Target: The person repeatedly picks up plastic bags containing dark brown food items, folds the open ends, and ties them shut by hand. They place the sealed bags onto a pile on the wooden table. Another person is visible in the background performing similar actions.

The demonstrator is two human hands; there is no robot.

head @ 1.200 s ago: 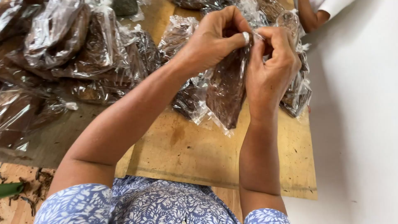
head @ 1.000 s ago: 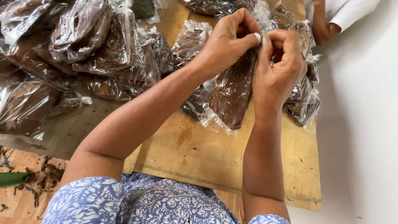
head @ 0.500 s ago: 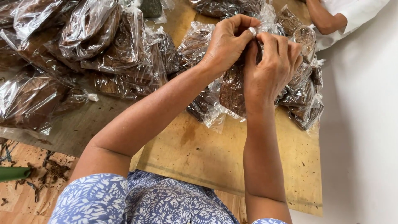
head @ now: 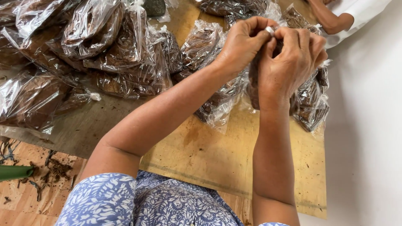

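Both hands meet at the top of a clear plastic bag (head: 253, 86) filled with dark brown material, held above a plywood board (head: 217, 155). My left hand (head: 245, 42), with a ring on one finger, pinches the bag's mouth. My right hand (head: 293, 58) closes on the same spot from the right and hides most of the bag. The bag's lower part hangs behind my right wrist.
Several filled clear bags (head: 104, 46) are piled at the left and back of the board, and more (head: 312, 109) lie at the right. Another person's arm in a white sleeve (head: 343, 19) rests at the top right. A white surface (head: 368, 146) borders the right; brown crumbs litter the floor (head: 50, 171).
My hands have drawn closer together over the bag's mouth, and the bag has been lifted slightly. The view has shifted a little to the left.
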